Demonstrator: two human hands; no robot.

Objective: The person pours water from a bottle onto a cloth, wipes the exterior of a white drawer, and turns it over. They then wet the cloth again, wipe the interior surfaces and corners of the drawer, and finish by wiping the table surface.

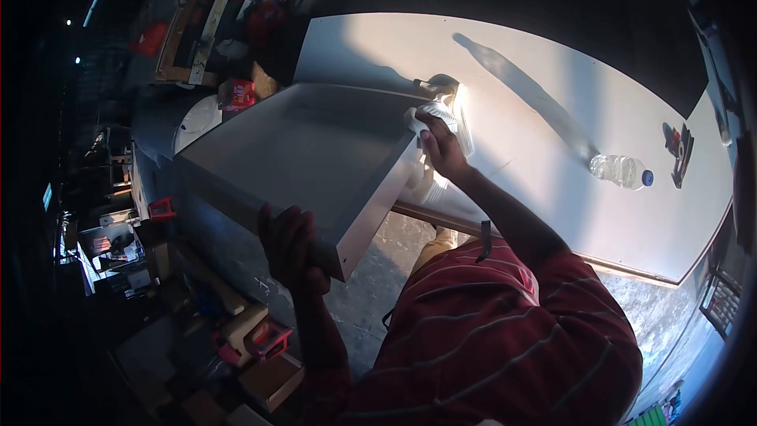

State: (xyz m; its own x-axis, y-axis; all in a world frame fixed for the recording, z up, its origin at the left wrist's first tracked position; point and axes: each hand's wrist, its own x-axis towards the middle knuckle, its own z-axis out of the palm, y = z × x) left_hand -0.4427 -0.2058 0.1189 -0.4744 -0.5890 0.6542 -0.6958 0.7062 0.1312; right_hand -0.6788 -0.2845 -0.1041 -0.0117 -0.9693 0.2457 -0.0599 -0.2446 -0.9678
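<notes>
A thick, pale rectangular panel with deep side edges tilts in front of me, its near left part jutting out beyond the table. My left hand is closed around its near edge, thumb below and fingers over the top side. At the far right corner, my right hand pinches a crumpled white cloth against the panel's edge. Just beyond that hand, a bright white ridged object lies on the table, partly hidden by the hand and the panel.
The white worktable stretches to the right. On it are a clear water bottle with a blue cap and a dark hand tool. Left of the panel sit a red packet and a round white lid. Boxes and a red stool crowd the dim left side.
</notes>
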